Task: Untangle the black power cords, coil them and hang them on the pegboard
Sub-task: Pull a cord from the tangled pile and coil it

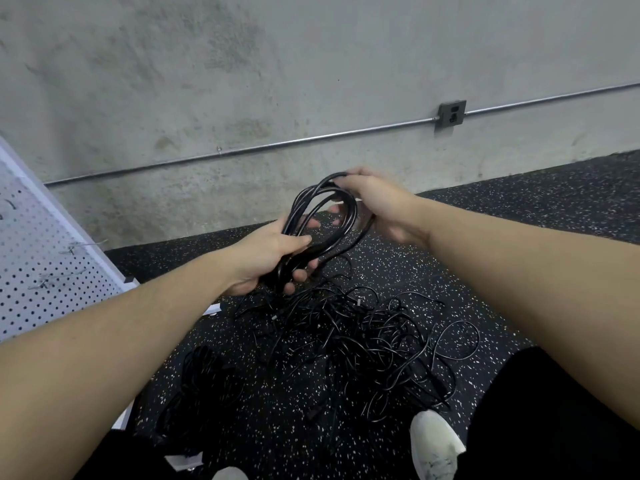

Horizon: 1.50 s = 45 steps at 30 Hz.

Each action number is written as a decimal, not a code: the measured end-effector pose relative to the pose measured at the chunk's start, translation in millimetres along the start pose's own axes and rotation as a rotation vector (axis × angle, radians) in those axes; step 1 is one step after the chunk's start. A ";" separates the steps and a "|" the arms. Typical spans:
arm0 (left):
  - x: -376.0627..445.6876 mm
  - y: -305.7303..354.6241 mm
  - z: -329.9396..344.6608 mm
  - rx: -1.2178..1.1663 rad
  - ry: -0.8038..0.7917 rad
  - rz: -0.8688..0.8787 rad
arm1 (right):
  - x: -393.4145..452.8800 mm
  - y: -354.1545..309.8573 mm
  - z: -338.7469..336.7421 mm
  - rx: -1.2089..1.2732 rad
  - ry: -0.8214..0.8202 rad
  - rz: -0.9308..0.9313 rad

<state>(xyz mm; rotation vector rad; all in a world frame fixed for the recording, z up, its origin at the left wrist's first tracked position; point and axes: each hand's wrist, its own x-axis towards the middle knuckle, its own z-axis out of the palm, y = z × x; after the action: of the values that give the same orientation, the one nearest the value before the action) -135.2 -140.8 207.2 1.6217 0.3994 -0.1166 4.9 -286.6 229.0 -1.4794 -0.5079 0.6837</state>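
- Black coil [322,216] hangs between both hands above the floor, so its loops stay stacked.
- My left hand [268,258] clenches the coil's near end; my right hand [372,202] pinches its far bend, I judge to lay on another turn.
- Tangled cords [363,341] lie near my shoe [434,445].
- Pegboard [45,258] leans at left; open floor [519,220] lies right.
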 end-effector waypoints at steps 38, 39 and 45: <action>18.5 -1.9 -23.2 0.626 0.762 0.384 | -5.1 18.9 25.7 -1.036 -0.377 -0.315; 16.9 -0.4 -25.7 0.684 0.792 0.347 | -7.2 18.6 28.4 -1.063 -0.407 -0.332; 13.1 -0.6 -36.8 0.944 0.837 0.125 | -13.9 10.1 30.9 -1.320 -0.406 -0.355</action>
<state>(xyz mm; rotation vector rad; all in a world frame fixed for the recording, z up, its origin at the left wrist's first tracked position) -129.2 -102.2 206.2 2.5933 0.9736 0.5744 -27.5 -274.2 221.8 -2.3500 -1.7086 0.3149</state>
